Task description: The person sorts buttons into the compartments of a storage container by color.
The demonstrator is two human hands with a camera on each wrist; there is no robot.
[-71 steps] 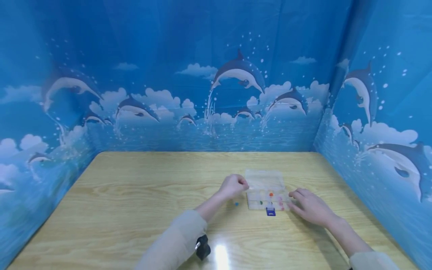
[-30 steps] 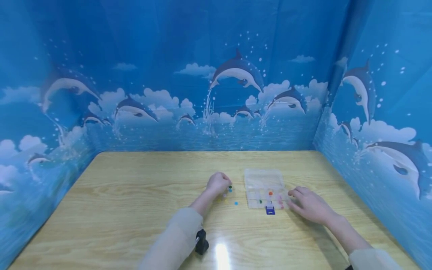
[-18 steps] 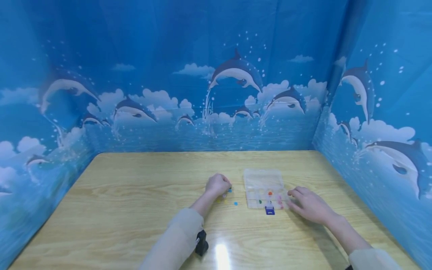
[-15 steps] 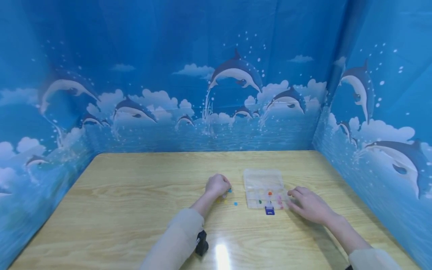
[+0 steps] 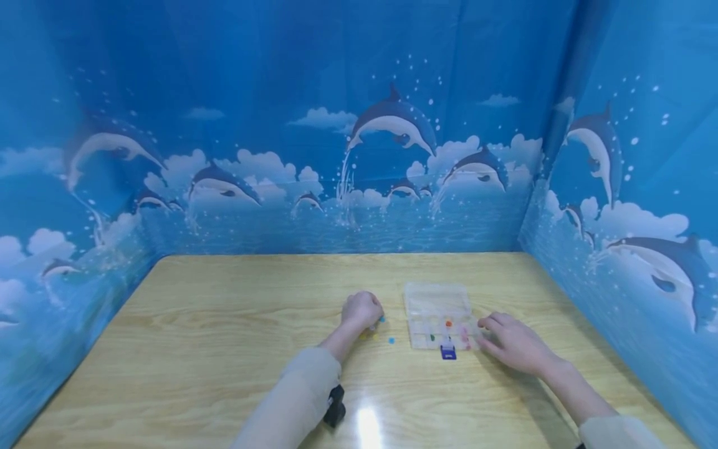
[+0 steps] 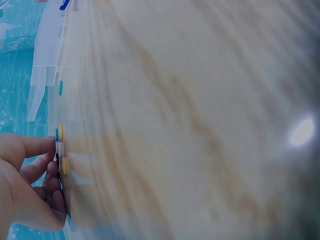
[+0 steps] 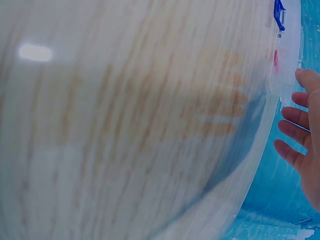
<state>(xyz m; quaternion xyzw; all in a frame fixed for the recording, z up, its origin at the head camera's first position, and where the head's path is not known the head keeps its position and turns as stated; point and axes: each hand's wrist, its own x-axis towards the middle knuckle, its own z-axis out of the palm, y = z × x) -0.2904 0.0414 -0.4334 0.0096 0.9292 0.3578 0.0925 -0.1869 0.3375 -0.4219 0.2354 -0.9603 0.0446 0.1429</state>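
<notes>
Curling my left hand (image 5: 363, 310) over the little coloured beads (image 6: 62, 150) on the wooden table (image 5: 224, 324), I have my fingertips (image 6: 50, 172) bunched down on a white bead between two yellow ones, though I cannot tell whether it is truly pinched. A loose blue bead (image 5: 391, 340) lies just beside them. Farther right sits the clear compartment box (image 5: 439, 315), lid open, its blue latch (image 5: 447, 353) toward me. My right hand (image 5: 513, 343) rests flat, fingers relaxed and spread, the tips touching the box's right edge.
</notes>
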